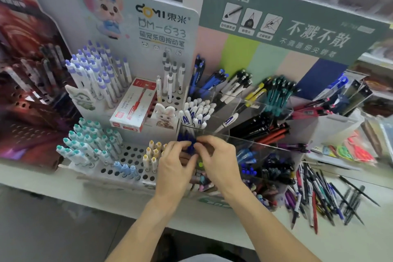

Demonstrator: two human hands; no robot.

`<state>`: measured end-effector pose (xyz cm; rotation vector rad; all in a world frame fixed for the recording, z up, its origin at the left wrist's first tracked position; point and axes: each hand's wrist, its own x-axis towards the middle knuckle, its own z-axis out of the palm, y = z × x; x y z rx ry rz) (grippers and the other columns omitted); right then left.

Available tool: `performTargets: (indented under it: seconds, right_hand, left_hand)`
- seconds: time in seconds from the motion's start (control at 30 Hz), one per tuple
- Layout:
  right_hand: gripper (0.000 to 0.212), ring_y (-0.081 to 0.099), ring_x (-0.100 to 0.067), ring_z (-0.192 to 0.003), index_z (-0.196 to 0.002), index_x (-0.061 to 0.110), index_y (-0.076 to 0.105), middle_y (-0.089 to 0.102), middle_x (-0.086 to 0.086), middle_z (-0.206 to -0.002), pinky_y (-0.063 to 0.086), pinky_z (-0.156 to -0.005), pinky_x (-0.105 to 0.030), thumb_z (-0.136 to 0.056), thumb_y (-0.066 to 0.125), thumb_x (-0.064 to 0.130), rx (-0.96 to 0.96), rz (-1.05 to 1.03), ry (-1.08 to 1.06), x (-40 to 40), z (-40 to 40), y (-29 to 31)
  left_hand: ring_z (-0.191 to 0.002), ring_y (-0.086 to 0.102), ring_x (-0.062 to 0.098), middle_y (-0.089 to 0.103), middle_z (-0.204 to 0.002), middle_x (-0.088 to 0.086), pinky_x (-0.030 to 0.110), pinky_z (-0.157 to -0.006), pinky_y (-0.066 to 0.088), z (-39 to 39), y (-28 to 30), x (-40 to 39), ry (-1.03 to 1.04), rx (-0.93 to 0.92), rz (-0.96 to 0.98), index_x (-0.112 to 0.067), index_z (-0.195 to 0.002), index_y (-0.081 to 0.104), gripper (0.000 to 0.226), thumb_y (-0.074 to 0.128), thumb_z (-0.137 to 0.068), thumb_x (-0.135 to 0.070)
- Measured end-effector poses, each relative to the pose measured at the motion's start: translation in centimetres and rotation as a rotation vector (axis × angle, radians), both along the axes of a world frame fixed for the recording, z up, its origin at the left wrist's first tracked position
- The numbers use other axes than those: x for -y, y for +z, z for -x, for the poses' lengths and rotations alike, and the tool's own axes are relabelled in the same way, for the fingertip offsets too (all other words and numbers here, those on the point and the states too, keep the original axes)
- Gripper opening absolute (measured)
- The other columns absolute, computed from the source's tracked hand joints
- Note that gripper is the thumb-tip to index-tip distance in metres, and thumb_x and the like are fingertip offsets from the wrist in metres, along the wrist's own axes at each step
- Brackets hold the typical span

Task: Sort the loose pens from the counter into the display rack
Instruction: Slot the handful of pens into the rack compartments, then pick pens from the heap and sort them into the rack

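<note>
Worktop pens (314,195) lie right of my hands, nearer the right (214,161), both pinching blue pens (187,142) at the rack (244,140).

Two hands, the left hand (174,161) and the right hand (214,155), are meeting at one clear display rack (251,134), which is standing beside one white peg stand (131,155) to its left. One red pen box (136,106) is lying on that stand, with two cartoon animal cut-outs beside it. Loose pens (319,198), too many and too tangled to count, are lying right of the rack.
</note>
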<state>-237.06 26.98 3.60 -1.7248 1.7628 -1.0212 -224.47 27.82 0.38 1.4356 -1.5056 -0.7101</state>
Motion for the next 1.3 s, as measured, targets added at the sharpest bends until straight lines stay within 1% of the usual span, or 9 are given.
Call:
performTargets:
  seconds: [0.17, 0.33, 0.6, 0.67, 0.8, 0.87, 1.03, 1.13, 1.3]
  right_hand:
    - [0.02, 0.068, -0.01, -0.087, -0.101, 0.016, 0.072, 0.068, 0.009, -0.095, 0.053, -0.074, -0.016, -0.09, 0.071, -0.001, 0.06, 0.226, -0.128, -5.6, 3.8, 2.4]
    - [0.022, 0.067, -0.013, -0.076, -0.09, 0.021, 0.069, 0.068, 0.011, -0.084, 0.052, -0.067, -0.017, -0.088, 0.074, 0.0, 0.118, 0.111, -0.301, -10.9, 10.0, 1.7]
    - [0.002, 0.067, -0.004, -0.077, -0.089, 0.027, 0.075, 0.072, 0.016, -0.078, 0.052, -0.072, -0.016, -0.09, 0.076, 0.026, -0.022, -0.385, -0.549, -15.9, 27.0, -4.1]
    - [0.02, 0.065, -0.009, -0.083, -0.102, 0.017, 0.075, 0.074, 0.006, -0.093, 0.05, -0.079, -0.023, -0.088, 0.078, 0.031, -0.053, -0.449, -0.686, -16.1, 31.6, -6.2]
    - [0.075, 0.056, -0.024, -0.118, -0.135, 0.014, 0.055, 0.057, -0.008, -0.13, 0.048, -0.096, -0.033, -0.076, 0.085, 0.049, 0.002, -0.567, -0.765, -15.7, 36.9, -10.8]
    - [0.089, 0.043, -0.026, -0.133, -0.143, 0.019, 0.045, 0.042, -0.008, -0.141, 0.044, -0.109, -0.04, -0.073, 0.085, 0.055, -0.004, -0.568, -0.71, -15.2, 38.0, -13.1]
    - [0.077, 0.039, -0.028, -0.126, -0.138, 0.018, 0.049, 0.04, -0.009, -0.135, 0.042, -0.106, -0.042, -0.076, 0.082, 0.05, -0.024, -0.401, -0.803, -14.9, 43.2, -14.9]
    - [0.08, 0.038, -0.035, -0.128, -0.142, 0.015, 0.048, 0.04, -0.014, -0.138, 0.037, -0.106, -0.046, -0.078, 0.08, 0.051, -0.083, -0.458, -0.874, -15.2, 50.0, -15.6]
    - [0.065, 0.04, -0.034, -0.133, -0.135, 0.011, 0.058, 0.047, -0.015, -0.136, 0.032, -0.113, -0.037, -0.08, 0.082, 0.036, 0.001, -0.557, -0.587, -13.9, 56.2, -16.7]
  left_hand:
    - [-0.076, 0.063, 0.009, 0.064, -0.085, -0.011, 0.017, -0.066, 0.05, 0.1, 2.5, -1.8, -0.029, -0.124, 0.016, -0.022, -0.094, 0.068, 0.014, 0.075, -0.088, -0.013]
    - [-0.065, 0.062, 0.015, 0.066, -0.072, -0.006, 0.028, -0.061, 0.054, 5.1, 5.4, -3.8, -0.368, -0.258, -0.089, -0.026, -0.087, 0.067, 0.011, 0.074, -0.09, -0.017]
    - [-0.066, 0.057, 0.007, 0.064, -0.074, -0.01, 0.016, -0.061, 0.044, 16.6, 3.2, -6.4, -0.869, 0.09, -0.232, -0.027, -0.09, 0.064, 0.004, 0.065, -0.093, -0.025]
    - [-0.068, 0.056, 0.003, 0.061, -0.077, -0.015, 0.014, -0.062, 0.042, 19.9, 2.4, -7.5, -0.916, 0.16, -0.266, -0.032, -0.091, 0.061, 0.005, 0.062, -0.095, -0.029]
    - [-0.072, 0.057, 0.005, 0.061, -0.08, -0.013, 0.019, -0.066, 0.046, 26.8, -0.7, -9.2, -0.826, 0.249, -0.335, -0.028, -0.094, 0.062, 0.003, 0.063, -0.094, -0.031]
    - [-0.076, 0.057, 0.005, 0.061, -0.085, -0.013, 0.023, -0.069, 0.047, 30.2, -3.1, -9.7, -0.685, 0.312, -0.37, -0.027, -0.098, 0.061, 0.008, 0.065, -0.093, -0.032]
    - [-0.095, 0.051, 0.011, 0.047, -0.107, -0.009, 0.024, -0.081, 0.041, 36.4, -7.6, -9.5, -0.346, 0.457, -0.453, -0.023, -0.117, 0.051, 0.037, 0.07, -0.09, -0.038]
    - [-0.101, 0.051, 0.016, 0.047, -0.114, -0.002, 0.027, -0.083, 0.042, 40.2, -8.6, -9.6, -0.215, 0.474, -0.505, -0.017, -0.123, 0.049, 0.048, 0.071, -0.089, -0.042]
    - [-0.106, 0.05, 0.014, 0.044, -0.122, -0.004, 0.027, -0.089, 0.042, 45.3, -8.4, -10.7, -0.143, 0.472, -0.475, -0.016, -0.128, 0.049, 0.046, 0.069, -0.091, -0.035]
